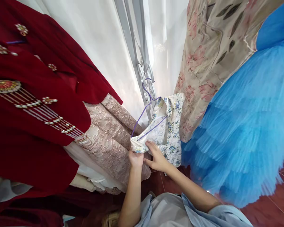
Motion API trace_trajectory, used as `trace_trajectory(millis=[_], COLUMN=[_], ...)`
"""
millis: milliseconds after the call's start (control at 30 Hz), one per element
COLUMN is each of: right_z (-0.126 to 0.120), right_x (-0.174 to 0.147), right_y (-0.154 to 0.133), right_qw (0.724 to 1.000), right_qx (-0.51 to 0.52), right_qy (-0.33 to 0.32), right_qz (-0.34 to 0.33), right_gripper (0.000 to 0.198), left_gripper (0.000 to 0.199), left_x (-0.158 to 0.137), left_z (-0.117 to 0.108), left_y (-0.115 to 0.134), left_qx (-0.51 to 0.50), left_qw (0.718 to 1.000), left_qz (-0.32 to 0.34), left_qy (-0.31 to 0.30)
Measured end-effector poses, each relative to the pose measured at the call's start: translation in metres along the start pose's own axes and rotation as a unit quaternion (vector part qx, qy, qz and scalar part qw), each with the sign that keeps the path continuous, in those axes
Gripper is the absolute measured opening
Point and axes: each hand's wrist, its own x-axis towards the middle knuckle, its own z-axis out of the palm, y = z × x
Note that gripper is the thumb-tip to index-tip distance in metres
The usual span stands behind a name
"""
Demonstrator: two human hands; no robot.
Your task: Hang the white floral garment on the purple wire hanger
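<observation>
Nearest is the person's light grey top point(167, 209) under an open pale blue shirt point(228, 216), with part of a woven wicker piece point(110, 219) at the bottom edge. Beyond them, both forearms reach forward. The left hand point(135, 158) is closed on the edge of a sleeveless white garment point(174, 149) with blue and yellow flowers, right at one shoulder. The right hand point(158, 157) is fairly wide, thumb spread away from the index finger, its fingertips resting on the same fabric just beside the left hand.

The garment is in front of the person, tilted on a thin purple hanger point(150, 100); one end of the hanger meets the shoulder in the left hand, while the other side runs inside the neckline. Red floor tiles point(159, 183) show below.

To the left hang a red velvet garment point(59, 66) with pearl-like flower trims and beaded strands, and a pink brocade dress point(113, 138) partly under it. To the right are a layered blue tulle dress point(241, 126) and, behind it, a beige dress point(198, 69) printed with pink flowers and dark leaves.

Farther off, the hanger's hook meets the curled metalwork of a grey stand point(142, 31), before white drapes point(92, 41).
</observation>
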Motion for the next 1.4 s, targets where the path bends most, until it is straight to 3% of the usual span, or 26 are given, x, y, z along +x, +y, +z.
trace_trajectory(millis=[67,167,300,367,467,600,700,800,867,967,1033,1100,1167,1233,1300,1400], right_z=[-0.004,-0.003,-0.004,-0.010,-0.031,-0.068,-0.094,-0.122,-0.142,-0.171,-0.185,-0.192,-0.189,-0.179,-0.166,-0.149], right_x=[0.005,-0.004,-0.035,-0.051,-0.072,-0.096,-0.113,-0.123,-0.121,-0.110,-0.101,-0.095,-0.092,-0.091,-0.092,-0.091], right_y=[-0.005,-0.005,-0.003,-0.004,-0.005,0.003,0.012,0.015,0.012,0.003,-0.001,-0.003,-0.003,-0.003,-0.003,-0.002], right_qw=[0.998,0.990,0.982,0.974,0.949,0.931,0.947,0.940,0.921,0.896,0.915,0.937,0.942,0.940,0.945,0.934], right_qx=[0.023,0.078,0.137,0.169,0.215,0.219,0.173,0.164,0.185,0.137,0.031,-0.078,-0.132,-0.111,-0.041,0.124], right_qy=[-0.038,-0.073,-0.100,-0.130,-0.186,-0.229,-0.181,-0.196,-0.277,-0.390,-0.374,-0.316,-0.293,-0.317,-0.323,-0.318], right_qz=[0.036,0.096,0.086,0.081,0.137,0.182,0.202,0.226,0.204,0.165,0.152,0.130,0.093,0.056,0.045,0.104], right_gripper=[0.072,0.068,0.046,0.028,0.005,0.010,0.011,0.014,0.020,0.021,0.020,0.045,0.049,0.028,0.014,0.010], left_gripper=[0.024,0.026,0.036,0.036,0.034,0.036,0.055,0.067,0.060,0.030,0.015,0.026,0.037,0.036,0.031,0.030], left_x=[-0.002,-0.010,-0.034,-0.048,-0.067,-0.082,-0.094,-0.111,-0.122,-0.133,-0.137,-0.140,-0.143,-0.146,-0.147,-0.145], left_z=[-0.003,-0.008,-0.016,-0.017,-0.012,0.009,0.026,0.031,0.027,0.014,0.005,-0.001,-0.001,0.002,0.007,0.006], left_y=[0.000,-0.002,-0.016,-0.026,-0.038,-0.054,-0.068,-0.085,-0.095,-0.107,-0.109,-0.107,-0.099,-0.089,-0.079,-0.069], left_qx=[0.019,0.083,0.173,0.240,0.320,0.420,0.505,0.515,0.495,0.487,0.506,0.510,0.499,0.504,0.525,0.527], left_qw=[0.999,0.993,0.980,0.968,0.931,0.846,0.757,0.711,0.708,0.712,0.720,0.749,0.783,0.793,0.783,0.766], left_qz=[0.021,0.079,0.093,0.077,0.103,0.170,0.101,0.022,0.003,-0.047,-0.100,-0.144,-0.161,-0.150,-0.119,-0.119], left_qy=[0.038,0.041,0.042,-0.015,-0.140,-0.280,-0.401,-0.478,-0.503,-0.504,-0.465,-0.399,-0.335,-0.308,-0.313,-0.348])
